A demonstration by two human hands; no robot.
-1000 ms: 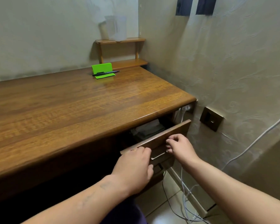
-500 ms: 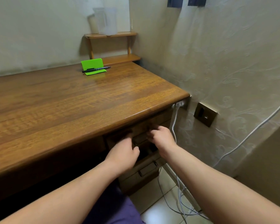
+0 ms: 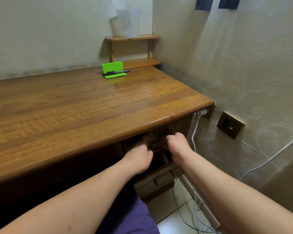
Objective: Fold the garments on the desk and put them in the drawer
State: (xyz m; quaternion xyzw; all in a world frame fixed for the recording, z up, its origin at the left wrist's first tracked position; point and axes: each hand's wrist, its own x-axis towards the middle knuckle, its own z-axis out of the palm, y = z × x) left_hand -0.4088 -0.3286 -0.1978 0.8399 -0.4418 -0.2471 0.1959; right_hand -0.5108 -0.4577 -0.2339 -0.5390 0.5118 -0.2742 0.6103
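Observation:
The top drawer (image 3: pixel 156 146) sits pushed in under the front edge of the wooden desk (image 3: pixel 91 107), near its right end. My left hand (image 3: pixel 139 156) and my right hand (image 3: pixel 178 147) are side by side with curled fingers pressed against the drawer front. The fingertips are in shadow under the desk edge. No garments are visible on the desk, and the inside of the drawer is hidden.
A green card stand (image 3: pixel 112 69) with a black pen (image 3: pixel 117 72) sits at the back of the desk. A small wooden shelf (image 3: pixel 134 38) holds a clear jug (image 3: pixel 128 22). A lower drawer (image 3: pixel 161 179) juts out slightly. White cables (image 3: pixel 195 132) and a wall socket (image 3: pixel 229 124) are at right.
The drawer stood open with dark folded cloth inside and both hands on its front. Both hands have pushed it in, and it is now closed under the desk.

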